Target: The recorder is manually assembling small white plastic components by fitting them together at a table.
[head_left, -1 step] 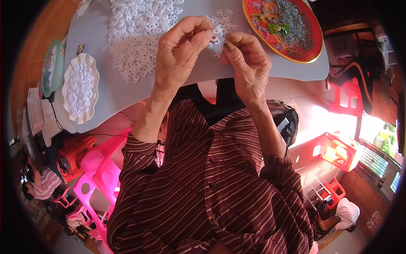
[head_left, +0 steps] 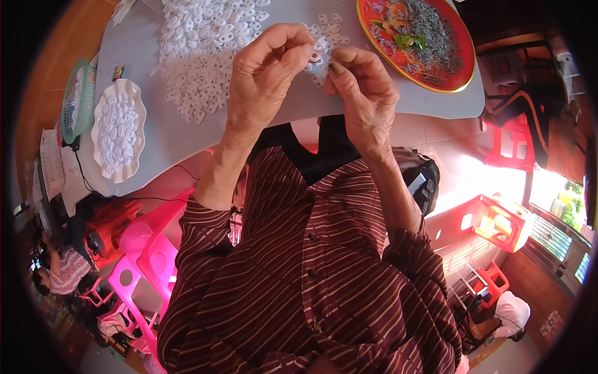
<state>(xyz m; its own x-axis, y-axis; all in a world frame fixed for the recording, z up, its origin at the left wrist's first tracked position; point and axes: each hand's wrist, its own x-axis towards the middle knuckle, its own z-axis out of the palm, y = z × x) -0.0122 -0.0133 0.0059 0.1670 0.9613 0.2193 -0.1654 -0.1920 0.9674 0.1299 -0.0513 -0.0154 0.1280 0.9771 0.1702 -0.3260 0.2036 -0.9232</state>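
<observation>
My left hand (head_left: 269,71) is raised over the table's near edge, its thumb and forefinger pinched on a small white plastic piece (head_left: 315,57). Close by on the right, my right hand (head_left: 364,87) has thumb and forefinger pressed together. What sits in that pinch is too small to make out. A narrow gap separates the two sets of fingertips. Beyond them lie loose white pieces (head_left: 333,28) with holes, and a bigger heap (head_left: 198,56) of the same kind spreads left of my left hand. A red gold-rimmed tray (head_left: 468,76) at the right holds many small grey metallic parts.
On the grey table (head_left: 168,140), a white wavy-edged dish (head_left: 142,118) of white pieces stands at the left beside a green basket (head_left: 87,103). Pink plastic chairs (head_left: 159,252) are below left, and red stools (head_left: 498,224) stand right. Other people sit farther off.
</observation>
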